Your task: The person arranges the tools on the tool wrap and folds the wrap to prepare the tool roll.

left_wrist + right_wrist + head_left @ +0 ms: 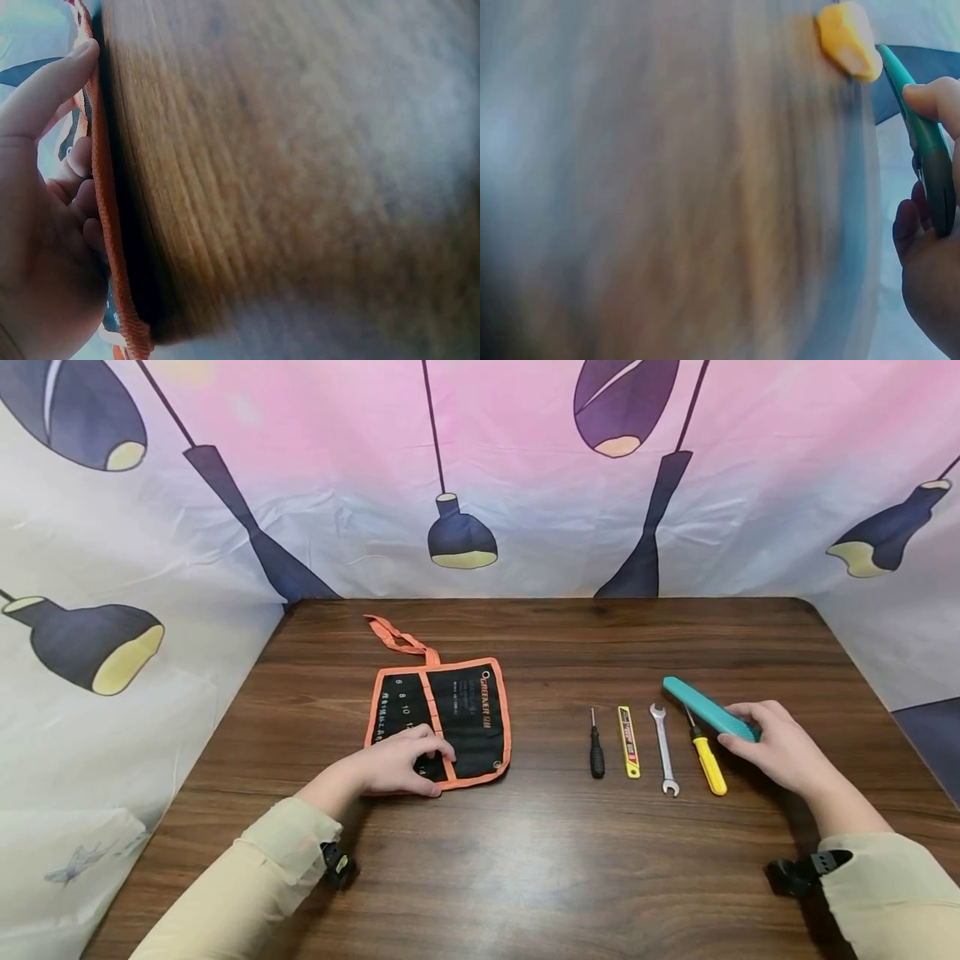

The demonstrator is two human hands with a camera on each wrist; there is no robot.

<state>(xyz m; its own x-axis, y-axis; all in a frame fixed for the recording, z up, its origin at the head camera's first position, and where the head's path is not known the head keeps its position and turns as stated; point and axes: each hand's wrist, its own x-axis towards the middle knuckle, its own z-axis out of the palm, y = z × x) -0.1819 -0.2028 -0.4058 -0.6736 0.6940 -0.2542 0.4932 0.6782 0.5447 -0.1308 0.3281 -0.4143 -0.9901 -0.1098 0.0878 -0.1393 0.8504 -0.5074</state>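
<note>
Pale sleeves (232, 881) nearest, I'm resting my loosely curved left hand (393, 764) on the black pouch (468, 731) and pinching the teal tool (703, 705) in my right hand (776, 745), a likely pick-up wanting a steady grip next.

Small print (462, 695) on pouch (471, 750), seemingly illegible.

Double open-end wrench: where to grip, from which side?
Likely mid-shank of the double open-end wrench, pinched across its width from above: it lies flat, slim shank between wider heads. The yellow-handled screwdriver lies close on its right, so side approach looks tight.
</note>
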